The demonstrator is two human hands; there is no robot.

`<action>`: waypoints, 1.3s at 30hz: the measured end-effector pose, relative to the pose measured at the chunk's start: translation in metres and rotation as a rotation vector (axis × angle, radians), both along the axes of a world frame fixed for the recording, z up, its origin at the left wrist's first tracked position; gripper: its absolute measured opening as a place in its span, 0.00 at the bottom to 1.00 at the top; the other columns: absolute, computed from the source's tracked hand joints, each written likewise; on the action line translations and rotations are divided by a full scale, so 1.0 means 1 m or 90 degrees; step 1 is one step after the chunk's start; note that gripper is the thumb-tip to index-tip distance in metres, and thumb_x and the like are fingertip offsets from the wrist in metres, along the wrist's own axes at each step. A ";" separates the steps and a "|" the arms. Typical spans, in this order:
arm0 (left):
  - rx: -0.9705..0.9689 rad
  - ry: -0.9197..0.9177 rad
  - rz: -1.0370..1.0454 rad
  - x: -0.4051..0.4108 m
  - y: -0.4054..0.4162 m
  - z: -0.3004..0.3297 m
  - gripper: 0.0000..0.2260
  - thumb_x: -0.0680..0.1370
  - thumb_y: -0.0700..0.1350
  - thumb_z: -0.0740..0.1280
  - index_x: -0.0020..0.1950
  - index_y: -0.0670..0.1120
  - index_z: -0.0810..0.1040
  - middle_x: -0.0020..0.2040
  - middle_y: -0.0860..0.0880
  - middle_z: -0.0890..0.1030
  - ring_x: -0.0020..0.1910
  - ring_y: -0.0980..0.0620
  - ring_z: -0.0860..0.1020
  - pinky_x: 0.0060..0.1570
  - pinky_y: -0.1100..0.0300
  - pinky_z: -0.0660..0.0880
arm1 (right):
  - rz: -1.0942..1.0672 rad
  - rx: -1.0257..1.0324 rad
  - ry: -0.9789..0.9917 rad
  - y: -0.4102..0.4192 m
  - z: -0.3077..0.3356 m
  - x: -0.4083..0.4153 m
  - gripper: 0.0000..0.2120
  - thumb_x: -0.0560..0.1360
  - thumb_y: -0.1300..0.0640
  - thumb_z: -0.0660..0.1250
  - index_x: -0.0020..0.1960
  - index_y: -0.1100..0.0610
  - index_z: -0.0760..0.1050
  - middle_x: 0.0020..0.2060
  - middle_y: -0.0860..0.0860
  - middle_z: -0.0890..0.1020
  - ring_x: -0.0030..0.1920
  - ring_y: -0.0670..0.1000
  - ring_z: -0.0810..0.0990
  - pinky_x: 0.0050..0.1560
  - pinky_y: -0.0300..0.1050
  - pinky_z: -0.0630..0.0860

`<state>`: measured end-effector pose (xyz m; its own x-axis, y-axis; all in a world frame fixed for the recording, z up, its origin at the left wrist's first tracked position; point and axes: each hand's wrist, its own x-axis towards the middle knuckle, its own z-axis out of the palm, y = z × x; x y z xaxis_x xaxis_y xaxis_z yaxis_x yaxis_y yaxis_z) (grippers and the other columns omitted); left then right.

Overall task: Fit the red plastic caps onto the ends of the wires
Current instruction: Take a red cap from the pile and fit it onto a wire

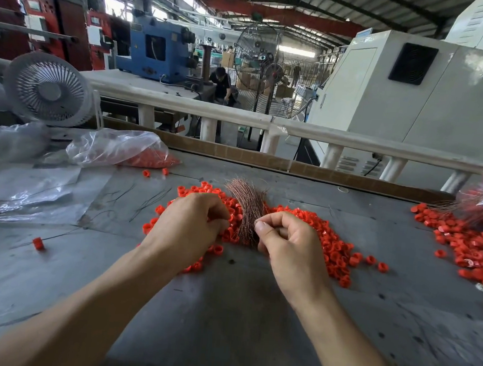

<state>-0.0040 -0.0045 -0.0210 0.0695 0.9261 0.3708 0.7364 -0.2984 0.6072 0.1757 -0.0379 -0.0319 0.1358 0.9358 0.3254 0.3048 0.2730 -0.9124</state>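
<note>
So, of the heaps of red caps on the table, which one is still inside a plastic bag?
The heap at the far left: a clear plastic bag covers it. The other heaps lie loose on the table.

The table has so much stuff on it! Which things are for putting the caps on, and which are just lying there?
For the job:
- red caps, heaped on the table
- bundle of copper wires
- left hand and right hand, fingers curled at the bundle

Just lying about:
- white fan
- empty plastic sheet
- thin dark wire scraps
</note>
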 end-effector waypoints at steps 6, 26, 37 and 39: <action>-0.051 -0.309 -0.113 0.005 -0.004 0.006 0.09 0.75 0.38 0.75 0.46 0.52 0.84 0.40 0.52 0.86 0.37 0.55 0.85 0.38 0.64 0.80 | -0.008 0.066 0.006 -0.001 0.005 -0.002 0.08 0.79 0.59 0.70 0.41 0.51 0.81 0.29 0.45 0.79 0.31 0.42 0.74 0.33 0.34 0.70; -0.172 -0.586 -0.265 0.015 -0.009 0.010 0.11 0.76 0.29 0.70 0.53 0.43 0.84 0.43 0.45 0.82 0.41 0.50 0.80 0.44 0.60 0.81 | -0.003 0.128 -0.021 -0.007 0.011 -0.003 0.09 0.79 0.61 0.70 0.43 0.50 0.82 0.33 0.47 0.82 0.32 0.40 0.74 0.33 0.32 0.71; -0.187 -0.563 -0.276 0.015 -0.008 0.008 0.11 0.77 0.32 0.71 0.55 0.45 0.85 0.44 0.46 0.85 0.41 0.52 0.81 0.43 0.64 0.80 | 0.001 0.113 -0.030 -0.009 0.012 -0.004 0.09 0.79 0.59 0.71 0.41 0.50 0.83 0.32 0.49 0.82 0.32 0.40 0.75 0.33 0.33 0.71; -0.193 -0.569 -0.275 0.015 -0.008 0.008 0.11 0.77 0.32 0.71 0.56 0.43 0.84 0.44 0.46 0.85 0.42 0.52 0.82 0.43 0.64 0.80 | 0.003 0.111 -0.027 -0.009 0.012 -0.004 0.09 0.79 0.59 0.71 0.41 0.50 0.83 0.32 0.49 0.82 0.31 0.40 0.74 0.32 0.33 0.71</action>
<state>0.0113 -0.0127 -0.0128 0.2321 0.9508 0.2052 -0.1528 -0.1727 0.9731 0.1718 -0.0470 -0.0196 0.1140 0.8649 0.4888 0.3408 0.4281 -0.8370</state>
